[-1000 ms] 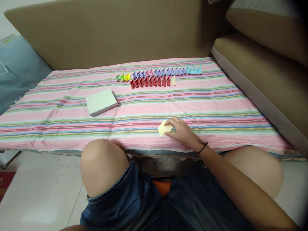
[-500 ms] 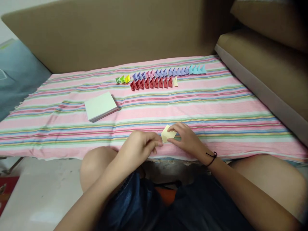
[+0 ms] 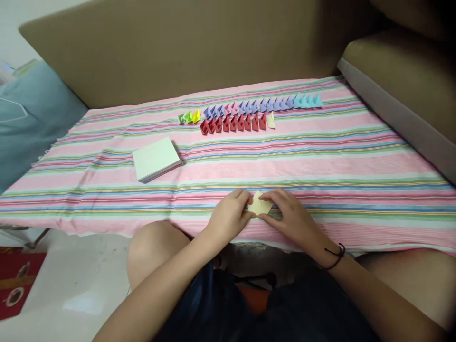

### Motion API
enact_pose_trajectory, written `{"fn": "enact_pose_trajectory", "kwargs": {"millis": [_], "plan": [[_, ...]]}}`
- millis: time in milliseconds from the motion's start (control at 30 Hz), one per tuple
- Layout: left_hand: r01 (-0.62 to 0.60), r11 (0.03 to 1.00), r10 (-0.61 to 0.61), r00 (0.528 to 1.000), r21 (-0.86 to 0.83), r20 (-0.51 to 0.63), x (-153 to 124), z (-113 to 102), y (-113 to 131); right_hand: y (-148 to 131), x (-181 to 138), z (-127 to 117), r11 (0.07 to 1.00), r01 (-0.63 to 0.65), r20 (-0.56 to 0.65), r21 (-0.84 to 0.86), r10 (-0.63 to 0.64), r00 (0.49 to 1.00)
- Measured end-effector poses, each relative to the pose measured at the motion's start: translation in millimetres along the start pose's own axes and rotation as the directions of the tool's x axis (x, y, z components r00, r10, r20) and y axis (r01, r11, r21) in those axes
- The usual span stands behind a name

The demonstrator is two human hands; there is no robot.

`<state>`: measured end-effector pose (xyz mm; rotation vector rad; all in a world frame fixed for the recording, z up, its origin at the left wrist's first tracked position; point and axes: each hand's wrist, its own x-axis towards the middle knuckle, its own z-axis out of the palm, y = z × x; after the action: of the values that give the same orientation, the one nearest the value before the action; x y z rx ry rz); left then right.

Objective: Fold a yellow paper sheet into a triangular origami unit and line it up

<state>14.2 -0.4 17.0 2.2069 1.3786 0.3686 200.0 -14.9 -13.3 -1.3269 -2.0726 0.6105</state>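
A small pale yellow paper (image 3: 259, 206) lies near the front edge of the pink striped cloth (image 3: 320, 156). My left hand (image 3: 230, 217) pinches its left side with fingers curled. My right hand (image 3: 292, 219), with a black band on the wrist, pinches its right side. Both hands rest on the cloth with the paper between them.
A stack of white paper (image 3: 156, 158) lies to the left. Several small folded paper pieces sit in two rows at the back: green, yellow, purple, pink and blue (image 3: 256, 105), then red (image 3: 233, 123) ending in a pale yellow piece (image 3: 270, 120). Brown cushions surround the cloth.
My left hand came up from below and took hold of the yellow paper's left side. The paper and my right hand shifted slightly nearer the front edge.
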Motion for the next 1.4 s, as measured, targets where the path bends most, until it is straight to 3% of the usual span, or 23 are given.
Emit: {"fn": "enact_pose_trajectory", "kwargs": {"millis": [200,367,533,833,1067,1200,1400], "plan": [[-0.174,0.983,0.178,0.979,-0.053,0.096,2,-9,-13,3,0,-2,1.000,0.018,0.014,0.017,-0.019,1.000],[-0.398,0.915,0.402,0.908,-0.062,0.115,13,-13,-24,2,1,-8,0.999,-0.001,0.073,0.044,-0.002,0.997],[-0.460,0.878,0.477,0.863,-0.136,0.165,21,-15,-27,3,1,-11,0.998,-0.016,0.087,0.065,0.010,0.996],[-0.464,0.882,0.470,0.867,-0.075,0.164,23,-13,-20,6,0,-15,0.998,-0.002,0.128,0.056,-0.005,0.992],[-0.264,0.946,0.275,0.961,-0.189,0.034,27,-2,-18,7,-1,-15,0.999,-0.006,0.128,0.051,-0.001,0.992],[-0.206,0.935,0.213,0.977,-0.289,-0.009,29,1,-16,5,0,-13,0.997,-0.019,0.106,0.068,0.012,0.994],[-0.156,0.938,0.156,0.987,-0.310,-0.026,35,2,-18,0,2,-5,0.995,-0.087,0.029,0.052,0.086,0.996]]}}
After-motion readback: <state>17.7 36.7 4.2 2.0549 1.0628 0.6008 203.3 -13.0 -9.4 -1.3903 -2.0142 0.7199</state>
